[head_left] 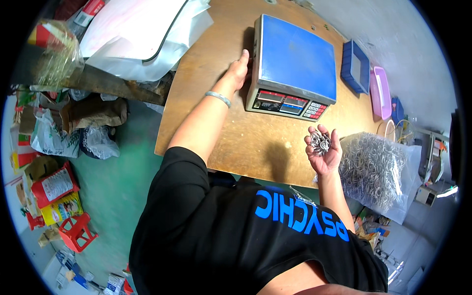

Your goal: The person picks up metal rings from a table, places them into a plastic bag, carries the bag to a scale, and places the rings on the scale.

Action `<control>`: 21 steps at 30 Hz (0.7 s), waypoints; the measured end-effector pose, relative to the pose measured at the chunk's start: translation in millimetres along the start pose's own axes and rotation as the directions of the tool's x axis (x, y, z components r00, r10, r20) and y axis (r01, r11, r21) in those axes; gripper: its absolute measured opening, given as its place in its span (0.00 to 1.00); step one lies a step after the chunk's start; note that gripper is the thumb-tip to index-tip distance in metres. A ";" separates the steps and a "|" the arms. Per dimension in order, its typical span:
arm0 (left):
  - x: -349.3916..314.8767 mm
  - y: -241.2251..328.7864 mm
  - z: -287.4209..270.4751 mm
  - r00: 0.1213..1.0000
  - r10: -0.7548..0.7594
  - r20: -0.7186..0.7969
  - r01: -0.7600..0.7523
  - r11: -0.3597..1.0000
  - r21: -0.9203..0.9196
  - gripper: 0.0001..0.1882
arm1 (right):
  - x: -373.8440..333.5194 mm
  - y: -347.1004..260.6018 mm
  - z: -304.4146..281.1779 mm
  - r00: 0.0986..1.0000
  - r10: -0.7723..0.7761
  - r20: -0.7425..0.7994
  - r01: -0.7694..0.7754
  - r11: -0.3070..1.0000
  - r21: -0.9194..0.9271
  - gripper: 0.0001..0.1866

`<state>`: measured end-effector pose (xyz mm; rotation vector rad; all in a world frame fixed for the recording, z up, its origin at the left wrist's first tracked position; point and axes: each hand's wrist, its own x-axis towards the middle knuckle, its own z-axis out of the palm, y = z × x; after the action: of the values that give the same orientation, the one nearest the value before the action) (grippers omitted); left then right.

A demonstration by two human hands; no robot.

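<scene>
A digital weighing scale [297, 61] with a flat blue platform stands on the wooden table [236, 142]. Its front panel has dark displays and a keypad. My left hand [238, 71], a pale bangle on its wrist, is at the scale's left side, thumb stretched out; the other fingers are largely hidden, and I cannot tell whether they touch the casing. My right hand [326, 156] is palm up in front of the scale's right corner, fingers curled around a small heap of metal rings [320, 143]. Beside it lies a clear plastic bag [373, 167] full of similar rings.
A blue plastic tray [355, 67] and a pink one [380, 93] stand right of the scale, by the wall. White sheets and plastic film [130, 39] lie at the far left. Bags and a red stool [78, 232] are on the green floor.
</scene>
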<state>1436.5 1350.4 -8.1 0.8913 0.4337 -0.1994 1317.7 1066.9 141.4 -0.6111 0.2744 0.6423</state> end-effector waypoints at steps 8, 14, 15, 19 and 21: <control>-15.4 24.7 10.7 0.985 -0.169 -0.042 0.173 0.980 0.100 0.31 | -14.7 -11.4 -0.1 0.998 -0.061 -0.004 0.061 0.998 -0.012 0.22; -6.5 25.1 9.7 0.980 -0.179 -0.083 0.189 0.974 0.128 0.31 | -25.4 -18.0 -5.0 0.994 -0.111 -0.019 0.110 0.994 -0.014 0.22; -5.3 23.7 10.5 0.978 -0.179 -0.104 0.193 0.971 0.138 0.31 | -27.1 -18.4 -5.7 0.992 -0.120 -0.027 0.119 0.993 -0.008 0.22; -4.6 36.1 6.3 0.964 -0.254 -0.073 0.265 0.925 0.273 0.34 | -30.5 -20.3 -6.5 0.990 -0.140 -0.011 0.140 0.990 0.007 0.22; 2.5 36.6 1.4 0.949 -0.305 -0.078 0.315 0.908 0.275 0.35 | -33.7 -20.1 -6.6 0.989 -0.145 -0.003 0.145 0.989 0.006 0.22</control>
<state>1451.7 1371.9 17.4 1.1069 0.5874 -0.5522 1304.1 1034.1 159.2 -0.6199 0.2316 0.5005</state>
